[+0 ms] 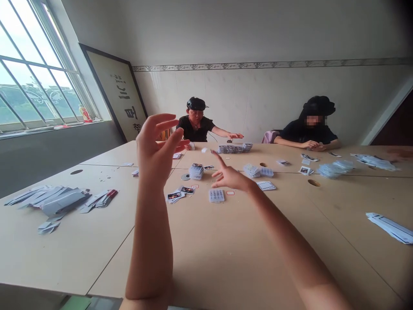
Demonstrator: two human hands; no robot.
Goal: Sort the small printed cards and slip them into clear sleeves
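My left hand (pixel 159 148) is raised above the table, its fingers curved and apart with nothing visible between them. Lower and to the right, my right hand (pixel 231 177) stretches its index finger forward, the other fingers loosely bent. A small white piece (pixel 205 150) shows at that fingertip; whether it clings to the finger or lies beyond it I cannot tell. Just below my right hand sits a clear compartment box (pixel 216 196) with small dark items inside. Printed cards (pixel 176 196) lie left of the box, and a stack of clear boxes (pixel 196 172) stands behind them.
Paper sleeves (pixel 66 200) spread over the left side of the table (pixel 206 258). More clear boxes (pixel 253 171) and plastic bags (pixel 335 168) lie to the right, beside a round table hole (pixel 313 183). Two people (pixel 195 125) sit across, behind a row of packed boxes (pixel 235 148).
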